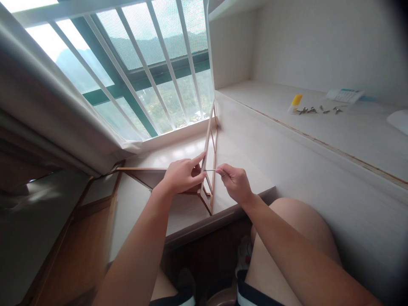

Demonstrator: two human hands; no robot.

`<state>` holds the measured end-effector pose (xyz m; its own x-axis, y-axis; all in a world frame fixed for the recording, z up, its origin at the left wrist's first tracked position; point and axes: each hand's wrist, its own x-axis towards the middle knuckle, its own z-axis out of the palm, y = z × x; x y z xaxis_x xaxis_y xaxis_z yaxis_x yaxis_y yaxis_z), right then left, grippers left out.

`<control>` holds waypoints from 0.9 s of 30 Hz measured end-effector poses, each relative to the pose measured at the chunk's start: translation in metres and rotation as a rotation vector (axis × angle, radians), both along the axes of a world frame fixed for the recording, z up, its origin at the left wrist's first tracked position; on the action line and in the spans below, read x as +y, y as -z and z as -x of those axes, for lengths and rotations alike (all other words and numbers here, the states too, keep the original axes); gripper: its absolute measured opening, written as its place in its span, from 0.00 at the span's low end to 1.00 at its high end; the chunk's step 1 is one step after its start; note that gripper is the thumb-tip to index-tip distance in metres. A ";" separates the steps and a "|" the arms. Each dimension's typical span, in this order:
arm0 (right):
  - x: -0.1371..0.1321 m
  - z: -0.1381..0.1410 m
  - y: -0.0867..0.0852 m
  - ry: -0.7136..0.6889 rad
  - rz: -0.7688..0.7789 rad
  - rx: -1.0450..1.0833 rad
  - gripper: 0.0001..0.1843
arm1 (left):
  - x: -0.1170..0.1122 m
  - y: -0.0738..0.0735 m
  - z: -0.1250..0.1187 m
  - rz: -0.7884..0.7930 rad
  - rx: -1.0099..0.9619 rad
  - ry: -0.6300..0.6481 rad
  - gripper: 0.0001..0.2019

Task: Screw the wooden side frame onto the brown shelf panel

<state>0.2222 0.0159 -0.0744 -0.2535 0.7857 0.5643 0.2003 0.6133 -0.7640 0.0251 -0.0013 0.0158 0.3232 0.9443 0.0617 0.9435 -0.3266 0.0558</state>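
A brown-edged wooden frame (208, 146) with triangular openings leans upright on the pale ledge, joined near its lower end to a flat wooden board (143, 172). My left hand (181, 174) grips the frame at this joint, thumb and index finger resting along its upright piece. Between the fingertips of my right hand (236, 180) is a thin metal rod (210, 170). Its far end meets the frame beside my left thumb; whether it sits in a hole is too small to tell.
Several screws (307, 110), a yellow-capped tube (296, 101) and a clear plastic packet (344, 95) lie on the shelf at right. A barred window (153, 68) stands ahead. A curtain (63, 85) hangs at left, above another wooden frame (83, 221). My knees are below the ledge edge.
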 end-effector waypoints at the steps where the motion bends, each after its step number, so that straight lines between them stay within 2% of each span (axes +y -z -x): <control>1: 0.000 0.000 0.000 0.003 -0.009 -0.002 0.16 | 0.000 0.000 0.000 -0.001 0.001 0.002 0.34; 13: -0.001 0.003 0.004 0.000 -0.021 0.038 0.14 | 0.000 0.001 -0.001 -0.004 0.000 0.007 0.34; 23: -0.005 0.008 0.002 0.000 0.218 0.114 0.22 | 0.000 0.000 -0.001 0.008 -0.011 -0.001 0.34; 27: -0.005 0.008 0.000 -0.001 0.242 0.101 0.24 | 0.000 0.000 -0.001 0.011 -0.016 -0.005 0.34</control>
<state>0.2140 0.0108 -0.0749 -0.2062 0.9007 0.3824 0.1153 0.4104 -0.9046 0.0264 -0.0008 0.0161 0.3176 0.9465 0.0567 0.9441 -0.3212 0.0745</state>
